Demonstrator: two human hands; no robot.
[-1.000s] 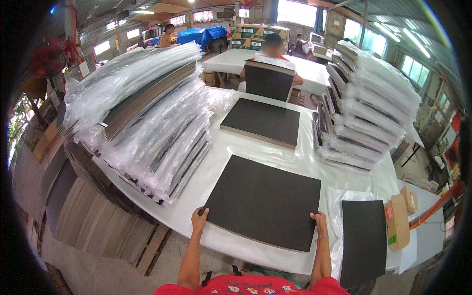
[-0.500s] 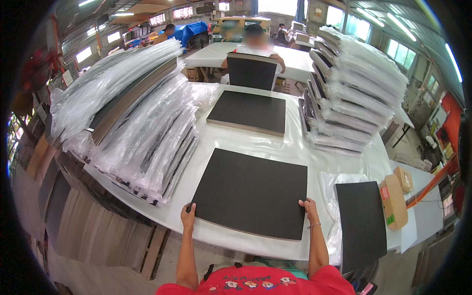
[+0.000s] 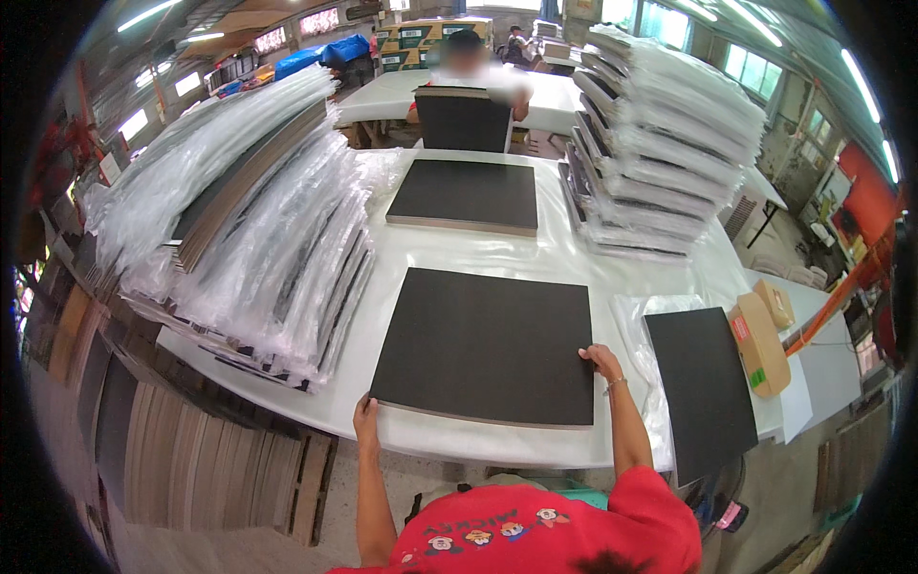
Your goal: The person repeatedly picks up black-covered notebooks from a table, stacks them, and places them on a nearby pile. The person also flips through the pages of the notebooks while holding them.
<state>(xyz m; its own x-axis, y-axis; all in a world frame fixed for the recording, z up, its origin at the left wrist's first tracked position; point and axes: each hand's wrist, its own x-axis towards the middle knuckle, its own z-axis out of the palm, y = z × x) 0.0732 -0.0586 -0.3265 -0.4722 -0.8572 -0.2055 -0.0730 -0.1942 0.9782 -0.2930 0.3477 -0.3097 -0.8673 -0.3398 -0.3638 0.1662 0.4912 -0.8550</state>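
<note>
A flat stack of large black boards [image 3: 483, 349] lies on the white-covered table in front of me, grey-brown along its near edge. Its near left corner is gripped by my left hand [image 3: 366, 417], fingers closed, thumb at the edge. My right hand [image 3: 602, 363] closes on the right side edge, a little above the near right corner. A smaller-looking black board stack [image 3: 463, 194] lies beyond, toward the far edge of the table. Right of my right hand, another black board [image 3: 701, 392] sticks out past the table's near edge, partly over clear plastic wrap [image 3: 636, 335].
Tall piles of plastic-wrapped boards stand at the left [image 3: 258, 220] and far right [image 3: 669, 143]. Cardboard pieces [image 3: 760, 344] lie at the right. Brown boards [image 3: 196, 459] stand on edge below the table at left. Across the table a co-worker holds an upright black board [image 3: 464, 122].
My view has shifted, so the table and stacks sit higher and slightly left. Both hands keep hold of the board stack. The co-worker has raised one hand beside the upright board.
</note>
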